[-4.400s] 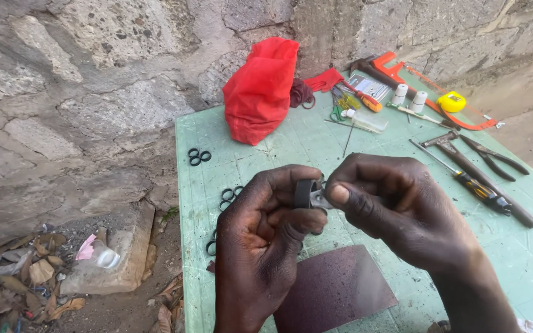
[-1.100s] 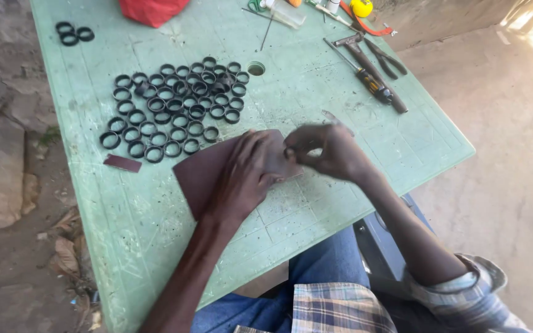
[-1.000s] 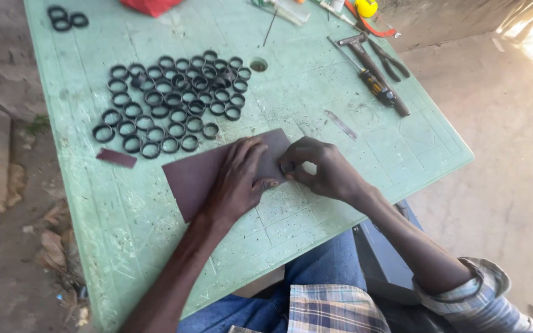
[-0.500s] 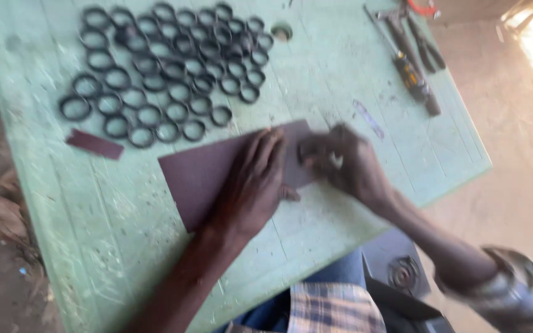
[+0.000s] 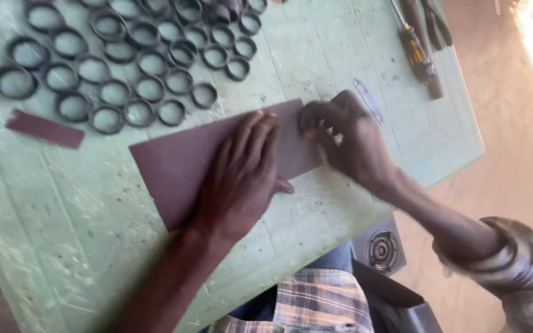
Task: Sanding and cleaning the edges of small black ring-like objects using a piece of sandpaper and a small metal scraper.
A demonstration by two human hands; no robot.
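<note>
Seen from above, the left hand lies flat, fingers spread, on a maroon abrasive sheet on the green bench, while the right hand pinches a small dark ring against the sheet's right edge, with rows of black rings farther off.

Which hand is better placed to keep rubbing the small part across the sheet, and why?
Probably the right hand: its fingertips pinch something small at the sandpaper sheet's edge. The left hand lies flat, pinning the sheet.

No packages, labels, signs or screens are to be seen — none on the table, none beside it.
</note>
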